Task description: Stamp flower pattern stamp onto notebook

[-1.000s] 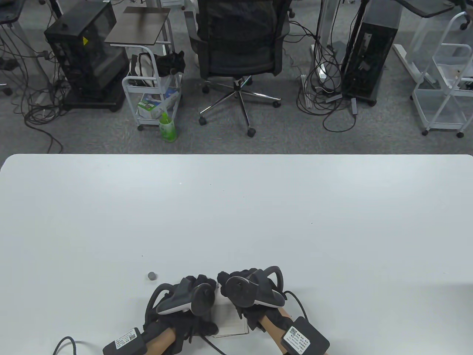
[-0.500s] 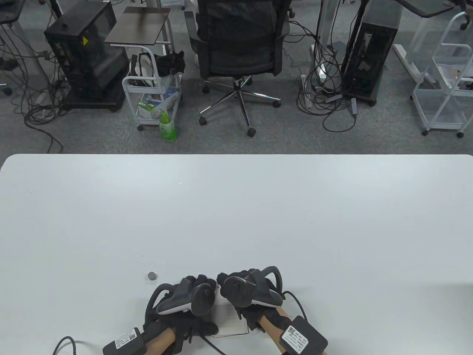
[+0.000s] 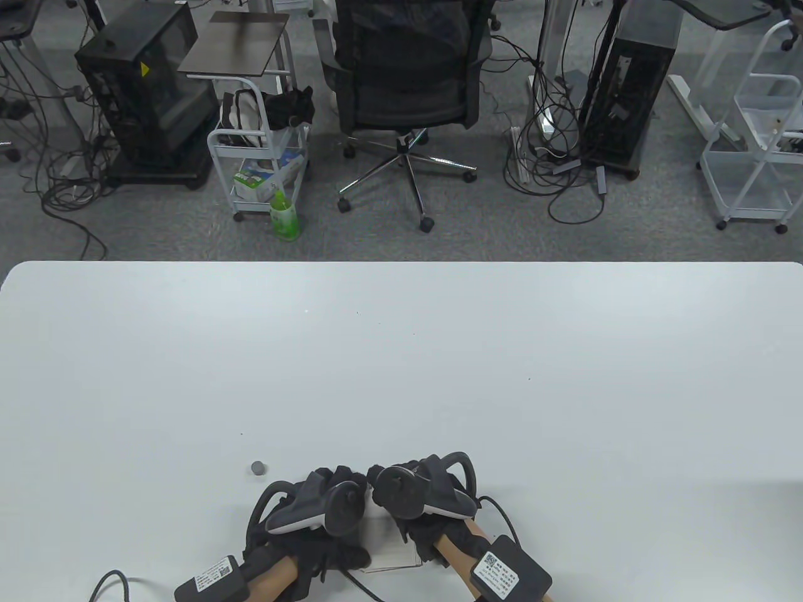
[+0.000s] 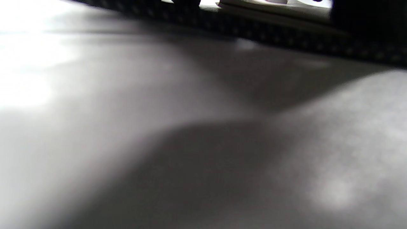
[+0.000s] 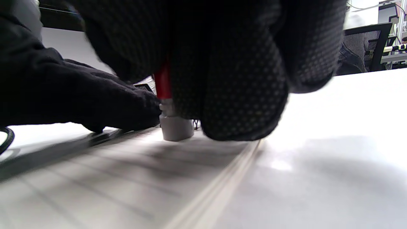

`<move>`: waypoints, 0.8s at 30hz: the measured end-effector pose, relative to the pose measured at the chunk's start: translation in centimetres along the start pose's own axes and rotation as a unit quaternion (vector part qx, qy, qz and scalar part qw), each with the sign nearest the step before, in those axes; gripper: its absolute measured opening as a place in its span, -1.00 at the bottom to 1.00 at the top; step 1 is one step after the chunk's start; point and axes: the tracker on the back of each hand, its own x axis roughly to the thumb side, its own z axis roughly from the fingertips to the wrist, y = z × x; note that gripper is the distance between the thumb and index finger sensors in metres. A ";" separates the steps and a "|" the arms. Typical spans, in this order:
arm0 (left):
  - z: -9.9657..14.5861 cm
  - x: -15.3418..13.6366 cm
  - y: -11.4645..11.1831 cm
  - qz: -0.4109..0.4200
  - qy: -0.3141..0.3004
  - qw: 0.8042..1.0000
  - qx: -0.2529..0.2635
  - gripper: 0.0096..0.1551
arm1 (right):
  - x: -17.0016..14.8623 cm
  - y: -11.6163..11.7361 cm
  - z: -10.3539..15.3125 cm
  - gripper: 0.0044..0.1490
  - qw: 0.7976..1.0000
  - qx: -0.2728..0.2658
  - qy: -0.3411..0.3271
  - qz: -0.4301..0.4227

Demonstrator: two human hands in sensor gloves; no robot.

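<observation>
Hardly anything has moved; only the right hand (image 3: 417, 498) has leaned a tiny bit to the left. Its black gloved fingers (image 5: 241, 79) wrap around the red and grey flower stamp (image 5: 170, 109), which stands upright with its grey end touching the white lined notebook (image 5: 111, 178). Just beside it, the left hand (image 3: 313, 511) rests on the notebook's left part, fingers laid flat. A small round grey cap (image 3: 257, 467) sits on the white table (image 3: 401, 364), near the left hand.
</observation>
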 end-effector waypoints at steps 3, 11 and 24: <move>0.0 0.0 0.0 0.000 0.000 1.000 0.000 0.35 | 0.1 0.0 -0.1 -0.45 1.000 0.007 0.003 -0.007; 0.0 0.0 0.0 0.000 0.000 1.000 0.000 0.35 | -0.1 0.2 -0.2 -0.46 1.000 0.011 0.012 -0.014; 0.0 0.0 0.0 -0.002 0.000 1.000 -0.001 0.35 | 0.3 0.2 -0.1 -0.46 1.000 0.009 0.013 0.002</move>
